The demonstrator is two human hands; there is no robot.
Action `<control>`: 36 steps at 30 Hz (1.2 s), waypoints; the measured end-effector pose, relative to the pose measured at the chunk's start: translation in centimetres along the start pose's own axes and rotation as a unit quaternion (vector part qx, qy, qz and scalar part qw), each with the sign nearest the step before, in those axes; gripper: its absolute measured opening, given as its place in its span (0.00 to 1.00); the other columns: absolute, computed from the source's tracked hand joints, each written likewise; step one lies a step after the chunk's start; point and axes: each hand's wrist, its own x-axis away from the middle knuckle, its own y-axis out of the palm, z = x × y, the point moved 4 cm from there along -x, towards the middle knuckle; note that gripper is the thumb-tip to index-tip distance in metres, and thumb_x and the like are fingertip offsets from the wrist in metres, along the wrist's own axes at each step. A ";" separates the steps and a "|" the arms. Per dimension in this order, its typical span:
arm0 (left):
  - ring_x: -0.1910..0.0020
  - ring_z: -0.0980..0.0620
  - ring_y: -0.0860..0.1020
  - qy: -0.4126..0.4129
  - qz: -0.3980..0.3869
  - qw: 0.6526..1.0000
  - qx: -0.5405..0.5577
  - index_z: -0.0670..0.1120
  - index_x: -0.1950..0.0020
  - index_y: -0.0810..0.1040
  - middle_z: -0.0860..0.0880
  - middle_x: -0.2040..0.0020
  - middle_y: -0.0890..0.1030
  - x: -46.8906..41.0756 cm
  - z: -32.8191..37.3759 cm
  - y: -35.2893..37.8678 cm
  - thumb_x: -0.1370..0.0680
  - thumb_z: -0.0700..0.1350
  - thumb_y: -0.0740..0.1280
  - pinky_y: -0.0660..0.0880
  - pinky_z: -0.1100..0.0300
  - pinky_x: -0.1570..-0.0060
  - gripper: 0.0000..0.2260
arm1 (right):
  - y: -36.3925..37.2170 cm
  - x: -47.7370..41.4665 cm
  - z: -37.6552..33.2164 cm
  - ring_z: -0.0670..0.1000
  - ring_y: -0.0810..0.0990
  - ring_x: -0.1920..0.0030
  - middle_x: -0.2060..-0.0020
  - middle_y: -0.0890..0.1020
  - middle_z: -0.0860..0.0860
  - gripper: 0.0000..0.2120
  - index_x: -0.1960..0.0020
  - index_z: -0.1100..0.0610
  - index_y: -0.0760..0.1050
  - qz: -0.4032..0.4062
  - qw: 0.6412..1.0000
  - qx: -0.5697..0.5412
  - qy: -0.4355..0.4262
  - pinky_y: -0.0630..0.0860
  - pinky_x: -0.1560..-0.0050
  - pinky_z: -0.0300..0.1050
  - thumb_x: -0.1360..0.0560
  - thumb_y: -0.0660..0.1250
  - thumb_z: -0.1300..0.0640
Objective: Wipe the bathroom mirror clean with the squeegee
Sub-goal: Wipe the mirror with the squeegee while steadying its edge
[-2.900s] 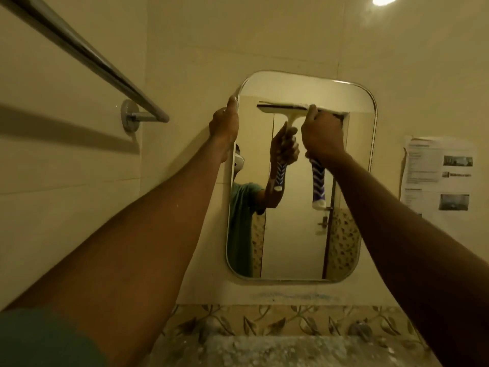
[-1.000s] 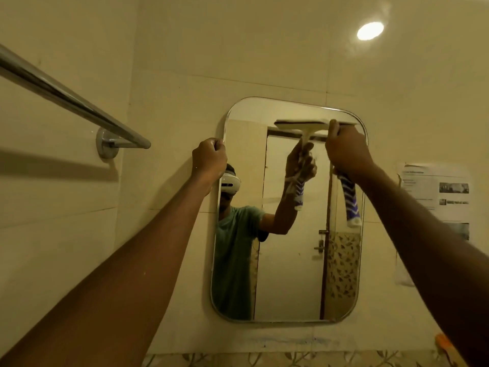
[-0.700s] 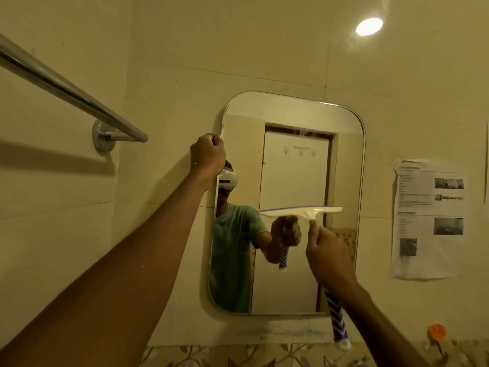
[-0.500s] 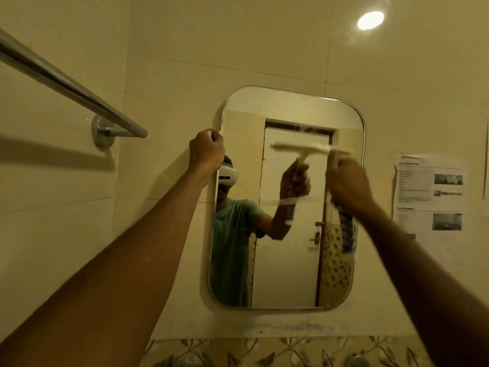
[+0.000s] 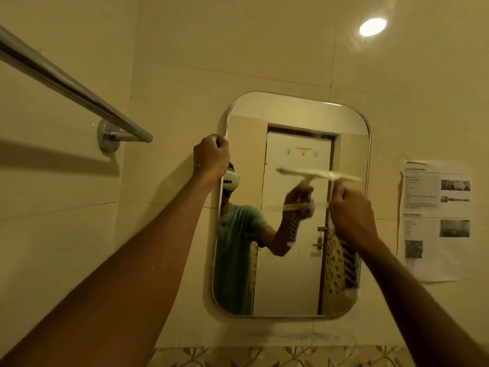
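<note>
A rounded rectangular mirror (image 5: 296, 274) hangs on the tiled wall. My right hand (image 5: 350, 210) grips the squeegee (image 5: 344, 176), whose white blade lies horizontally against the right half of the glass at about mid-height; it is blurred by motion. Its blue-and-white striped handle shows below my wrist. My left hand (image 5: 211, 156) is closed on the mirror's upper left edge. A thin horizontal streak (image 5: 291, 207) of water crosses the glass below the blade. The mirror reflects a person in a green shirt with a headset.
A chrome towel bar (image 5: 74, 88) juts out from the left wall at head height. A printed paper notice (image 5: 436, 218) is stuck to the wall right of the mirror. A leaf-patterned tile band (image 5: 264, 357) runs below. A ceiling light (image 5: 372, 27) glows above.
The squeegee swept down the glass, went back up near the top half a second ago, and now sits lower, around mid-height. My left hand has stayed on the mirror's left edge.
</note>
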 end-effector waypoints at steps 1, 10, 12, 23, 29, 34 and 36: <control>0.59 0.44 0.80 -0.002 0.000 1.000 0.003 0.40 0.54 0.78 0.43 0.59 0.80 0.0 0.0 0.0 0.18 0.46 0.56 0.78 0.51 0.59 0.14 | -0.5 -2.1 -1.3 0.41 0.67 0.83 0.76 0.72 0.49 0.23 0.66 0.56 0.70 0.015 1.000 -0.015 -0.017 0.65 0.83 0.33 0.16 0.50 0.49; 0.59 0.44 0.81 -0.015 0.002 1.000 0.012 0.41 0.53 0.78 0.42 0.58 0.81 0.0 -0.4 0.1 0.18 0.47 0.56 0.81 0.47 0.55 0.14 | 1.0 -3.4 -2.9 0.40 0.71 0.83 0.77 0.72 0.46 0.23 0.65 0.53 0.70 0.011 0.999 -0.027 -0.038 0.63 0.84 0.29 0.16 0.48 0.46; 0.59 0.44 0.81 -0.014 0.014 1.000 0.002 0.40 0.53 0.78 0.41 0.57 0.82 0.4 -0.6 0.2 0.18 0.47 0.56 0.80 0.46 0.54 0.15 | 2.7 2.2 0.3 0.41 0.72 0.80 0.77 0.73 0.46 0.23 0.65 0.50 0.70 -0.001 1.000 0.002 -0.017 0.65 0.80 0.34 0.17 0.47 0.45; 0.59 0.44 0.81 0.014 0.046 0.998 -0.051 0.40 0.56 0.78 0.42 0.58 0.82 3.9 -2.5 0.0 0.19 0.55 0.57 0.80 0.48 0.57 0.20 | -1.3 0.3 3.5 0.51 0.69 0.75 0.73 0.72 0.54 0.23 0.62 0.58 0.71 0.001 0.998 -0.051 0.032 0.69 0.73 0.44 0.16 0.50 0.48; 0.60 0.45 0.81 0.030 0.054 0.996 -0.066 0.43 0.59 0.77 0.42 0.59 0.82 4.9 -3.1 0.0 0.19 0.56 0.57 0.80 0.52 0.60 0.20 | 3.0 9.7 7.0 0.53 0.73 0.75 0.73 0.75 0.54 0.21 0.64 0.52 0.69 0.017 0.999 -0.022 0.042 0.72 0.75 0.45 0.17 0.49 0.48; 0.60 0.44 0.81 0.017 0.048 0.997 -0.064 0.45 0.61 0.74 0.42 0.59 0.82 5.1 -2.8 -0.2 0.20 0.57 0.57 0.80 0.49 0.59 0.19 | 3.0 11.2 6.5 0.53 0.78 0.72 0.72 0.78 0.54 0.21 0.61 0.55 0.74 -0.020 0.997 -0.021 0.067 0.77 0.73 0.48 0.17 0.50 0.48; 0.60 0.44 0.81 0.011 0.046 0.997 -0.061 0.44 0.61 0.75 0.42 0.59 0.82 5.1 -2.8 -0.3 0.20 0.57 0.58 0.80 0.49 0.59 0.20 | 2.6 9.0 4.8 0.52 0.75 0.74 0.72 0.77 0.53 0.23 0.63 0.55 0.73 -0.018 0.999 -0.031 0.039 0.72 0.75 0.44 0.17 0.50 0.47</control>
